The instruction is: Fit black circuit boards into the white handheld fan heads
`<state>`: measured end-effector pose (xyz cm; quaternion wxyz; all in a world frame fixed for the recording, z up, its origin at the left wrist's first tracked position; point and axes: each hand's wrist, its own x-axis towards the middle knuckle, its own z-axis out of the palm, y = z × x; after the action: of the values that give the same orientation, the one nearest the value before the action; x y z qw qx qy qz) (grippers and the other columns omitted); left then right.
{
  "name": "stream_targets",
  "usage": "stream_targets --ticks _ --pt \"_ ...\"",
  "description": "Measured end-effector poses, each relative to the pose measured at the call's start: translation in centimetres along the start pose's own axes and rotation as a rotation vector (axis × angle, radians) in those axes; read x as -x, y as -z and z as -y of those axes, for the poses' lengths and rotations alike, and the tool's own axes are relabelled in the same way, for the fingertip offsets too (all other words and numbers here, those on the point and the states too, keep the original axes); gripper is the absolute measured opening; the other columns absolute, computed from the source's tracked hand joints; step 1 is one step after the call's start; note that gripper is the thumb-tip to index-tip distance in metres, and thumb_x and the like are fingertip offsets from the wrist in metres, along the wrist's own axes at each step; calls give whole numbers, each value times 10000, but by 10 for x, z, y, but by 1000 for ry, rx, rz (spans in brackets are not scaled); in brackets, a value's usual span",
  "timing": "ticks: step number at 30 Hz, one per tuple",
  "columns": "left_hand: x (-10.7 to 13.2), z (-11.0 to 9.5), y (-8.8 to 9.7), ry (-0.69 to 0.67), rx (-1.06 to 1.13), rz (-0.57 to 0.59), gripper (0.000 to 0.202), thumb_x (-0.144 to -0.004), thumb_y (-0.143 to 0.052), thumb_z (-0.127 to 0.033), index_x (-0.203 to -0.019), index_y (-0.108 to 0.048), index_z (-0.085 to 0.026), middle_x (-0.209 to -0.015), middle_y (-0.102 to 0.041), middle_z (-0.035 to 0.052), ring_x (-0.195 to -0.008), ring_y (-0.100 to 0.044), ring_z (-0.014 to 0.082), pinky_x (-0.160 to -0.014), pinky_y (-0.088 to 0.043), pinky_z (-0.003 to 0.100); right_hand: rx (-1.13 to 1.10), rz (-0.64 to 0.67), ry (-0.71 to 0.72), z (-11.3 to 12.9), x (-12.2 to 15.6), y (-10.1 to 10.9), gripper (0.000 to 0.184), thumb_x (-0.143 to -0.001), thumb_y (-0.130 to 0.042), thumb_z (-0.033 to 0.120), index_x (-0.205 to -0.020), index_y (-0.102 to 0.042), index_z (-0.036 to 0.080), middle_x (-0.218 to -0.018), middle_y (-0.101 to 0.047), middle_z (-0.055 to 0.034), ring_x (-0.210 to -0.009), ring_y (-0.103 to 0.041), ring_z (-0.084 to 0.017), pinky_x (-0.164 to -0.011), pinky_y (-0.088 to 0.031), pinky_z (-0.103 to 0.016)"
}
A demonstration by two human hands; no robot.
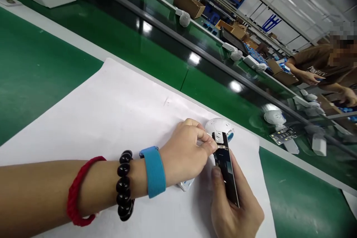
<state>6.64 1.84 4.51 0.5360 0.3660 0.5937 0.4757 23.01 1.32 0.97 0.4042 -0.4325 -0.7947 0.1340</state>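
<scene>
My right hand (234,200) is wrapped round a narrow black circuit board (226,173), thumb on its near side and fingers behind it. My left hand (189,147) reaches across from the left. Its thumb and forefinger are pinched at the board's left edge, on a small pale connector-like piece (220,147) whose exact kind I cannot make out. Just beyond the board's upper end is a rounded white plastic housing (219,124) with a blue part on its right side. A small white and blue piece (186,185) lies partly hidden beneath my left wrist.
White paper (111,119) covers part of the green bench (41,63). A conveyor (164,59) runs along the far side, carrying white devices (275,117) and a black circuit board (284,135). Beyond it are cardboard boxes (188,3) and another person (315,63) at work.
</scene>
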Motion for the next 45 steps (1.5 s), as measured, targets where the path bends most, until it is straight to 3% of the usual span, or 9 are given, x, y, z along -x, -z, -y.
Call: stream_targets --ticks 7,13,24,30,32,36,38,41,45 --pt "2 2 0 -14 30 -11 180 -866 -609 -188 -688 -637 -184 -1137 -539 22 -1149 -496 215 -1091 -376 443 -20 7 23 -3 -1 -2 485 -909 -648 149 -1348 -587 348 -1291 -661 49 -1093 -690 -178 -954 -569 -247" --pt "2 2 2 -28 20 -9 180 -863 -602 -176 -685 -622 -175 -1093 -543 24 -1151 -493 224 -1086 -375 445 9 0 105 -7 2 -4 559 -895 -644 88 -1381 -546 348 -1330 -636 34 -1137 -668 -207 -981 -571 -328" --pt "-1 9 -1 -119 -60 -70 149 -841 -597 -172 -706 -658 -175 -1061 -604 73 -1077 -560 265 -972 -498 504 53 9 133 -3 -1 -6 578 -893 -635 96 -1405 -524 343 -1321 -642 18 -1110 -683 -219 -953 -582 -329" --pt "0 5 7 -325 -300 -58 162 -874 -609 -194 -731 -686 -201 -1010 -625 23 -1062 -544 221 -996 -424 465 -47 -33 -203 0 -9 4 327 -909 -665 290 -1230 -690 233 -1164 -731 -48 -1028 -715 -243 -874 -589 -338" --pt "1 4 11 -495 -475 -54 162 -889 -587 -167 -763 -684 -194 -1007 -642 17 -1052 -546 208 -982 -405 434 -98 -52 -304 -1 -11 9 327 -872 -709 348 -1168 -708 209 -1079 -755 -61 -945 -736 -248 -808 -599 -343" --pt "-1 5 15 -988 -936 -104 262 -952 -431 -100 -861 -670 -159 -971 -681 41 -1007 -574 196 -996 -357 408 -160 -70 -373 -2 -11 18 316 -810 -771 368 -1061 -720 182 -953 -765 -65 -820 -744 -242 -678 -597 -316" --pt "-3 7 18 -1110 -1097 -109 353 -974 -334 -83 -880 -666 -159 -914 -695 41 -907 -590 178 -997 -354 403 -188 -69 -372 -1 -12 20 298 -799 -778 363 -1019 -723 169 -925 -761 -72 -803 -739 -249 -675 -600 -335" --pt "-5 6 22 -1113 -1176 -14 366 -984 -319 -122 -924 -671 -205 -885 -713 30 -803 -586 166 -972 -379 396 -217 -43 -398 -1 -11 23 288 -790 -784 363 -992 -722 167 -905 -756 -73 -784 -736 -260 -689 -612 -372" --pt "-6 3 26 -1035 -1121 148 319 -989 -360 -179 -955 -672 -239 -939 -720 41 -822 -606 175 -860 -420 364 -255 1 -426 -4 -9 29 274 -802 -779 366 -1013 -717 201 -933 -754 -55 -824 -742 -264 -731 -609 -380"
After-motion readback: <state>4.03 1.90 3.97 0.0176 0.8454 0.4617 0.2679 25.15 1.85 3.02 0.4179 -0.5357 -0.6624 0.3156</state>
